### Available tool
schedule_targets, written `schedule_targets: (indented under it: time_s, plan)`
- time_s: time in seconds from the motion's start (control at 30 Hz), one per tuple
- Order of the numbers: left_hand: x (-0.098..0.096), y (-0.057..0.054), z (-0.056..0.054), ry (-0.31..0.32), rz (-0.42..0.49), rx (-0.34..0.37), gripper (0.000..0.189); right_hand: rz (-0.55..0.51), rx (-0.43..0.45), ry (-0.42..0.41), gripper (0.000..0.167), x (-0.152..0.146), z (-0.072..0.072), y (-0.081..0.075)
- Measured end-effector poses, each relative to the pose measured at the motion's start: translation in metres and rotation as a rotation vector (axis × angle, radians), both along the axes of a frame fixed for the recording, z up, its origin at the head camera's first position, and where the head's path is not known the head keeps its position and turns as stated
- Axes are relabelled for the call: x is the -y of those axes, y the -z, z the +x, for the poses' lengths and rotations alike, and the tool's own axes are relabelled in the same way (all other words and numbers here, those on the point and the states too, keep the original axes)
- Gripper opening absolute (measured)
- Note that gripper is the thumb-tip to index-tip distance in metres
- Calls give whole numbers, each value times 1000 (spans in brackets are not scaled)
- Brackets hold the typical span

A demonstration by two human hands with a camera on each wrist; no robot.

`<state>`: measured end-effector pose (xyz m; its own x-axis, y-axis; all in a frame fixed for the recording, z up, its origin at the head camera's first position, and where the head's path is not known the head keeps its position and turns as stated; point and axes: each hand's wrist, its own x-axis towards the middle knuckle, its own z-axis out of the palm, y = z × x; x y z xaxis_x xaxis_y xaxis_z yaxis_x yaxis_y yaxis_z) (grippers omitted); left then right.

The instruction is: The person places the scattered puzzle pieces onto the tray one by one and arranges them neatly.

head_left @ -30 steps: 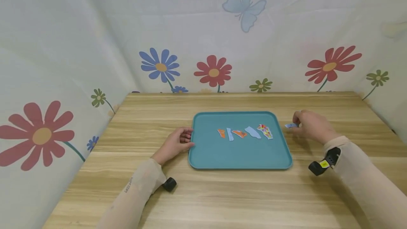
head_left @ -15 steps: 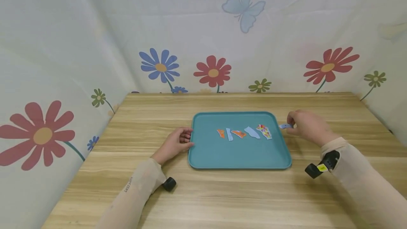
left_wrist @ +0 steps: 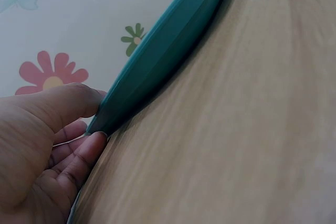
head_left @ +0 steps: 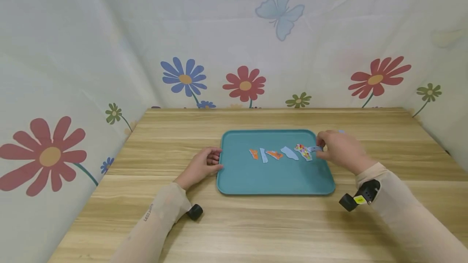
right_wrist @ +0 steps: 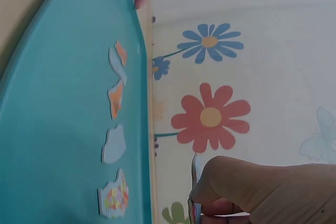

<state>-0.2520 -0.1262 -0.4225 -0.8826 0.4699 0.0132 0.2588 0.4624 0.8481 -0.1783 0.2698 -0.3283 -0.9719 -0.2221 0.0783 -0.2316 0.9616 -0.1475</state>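
Note:
The teal tray bears a row of irregular, flat picture pieces: a small orange piece, a narrow light-blue piece, an orange-and-blue piece, a wider light-blue piece and a multicoloured piece. My right hand reaches over the tray's right rim and pinches a small pale-blue piece close beside the multicoloured one. In the right wrist view this piece shows edge-on. At the left rim, my left hand grips the tray, its thumb and fingertips at the edge in the left wrist view.
A wood-grain table lies under the tray. A bit of blue peeks out behind my right hand. White cloth walls printed with flowers and a butterfly stand behind and to the left. Each wrist wears a black camera.
My right hand has carried the pale-blue piece leftward from the table over the tray's right rim, up beside the multicoloured piece. My left hand and the tray stay put.

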Motion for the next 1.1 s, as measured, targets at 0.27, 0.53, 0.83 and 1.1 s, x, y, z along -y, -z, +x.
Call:
schedule_targets:
  time_s: [0.27, 0.53, 0.83, 1.1]
  plan:
    - [-1, -7, 7, 0, 18, 21, 52, -30, 17, -18, 20, 21, -1, 5]
    - [-5, -34, 23, 12, 10, 21, 50, -32, -20, -63, 15, 41, -4, 18]
    - [-5, -34, 22, 12, 2, 21, 50, -47, 7, -89, 16, 66, -2, 28]
    - [0, -2, 4, 2, 14, 8, 52, -48, 8, -109, 18, 87, -1, 38]
